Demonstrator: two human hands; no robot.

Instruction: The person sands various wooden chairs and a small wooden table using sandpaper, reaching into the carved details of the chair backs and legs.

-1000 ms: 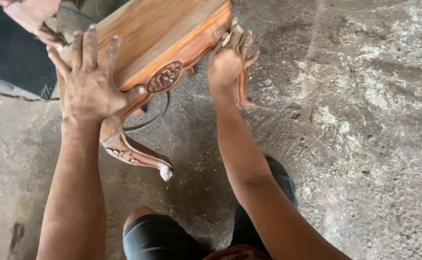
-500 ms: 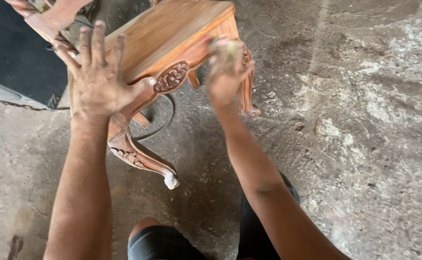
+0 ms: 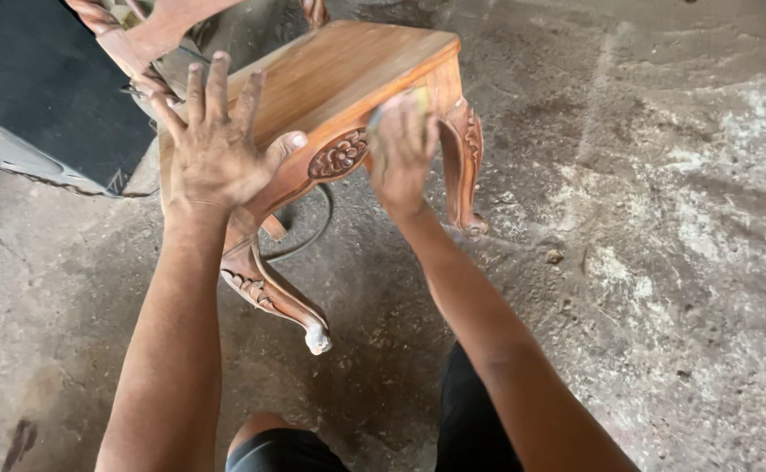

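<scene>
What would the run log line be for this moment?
left hand: flat on wooden stool, fingers spread | right hand: pressing small pad against stool's front edge | stool: tilted on concrete floor

We find our right hand [image 3: 402, 144] blurred against the carved wooden stool [image 3: 348, 74]; whatever it grips is unclear; the stool's far leg leaves the top edge.
</scene>
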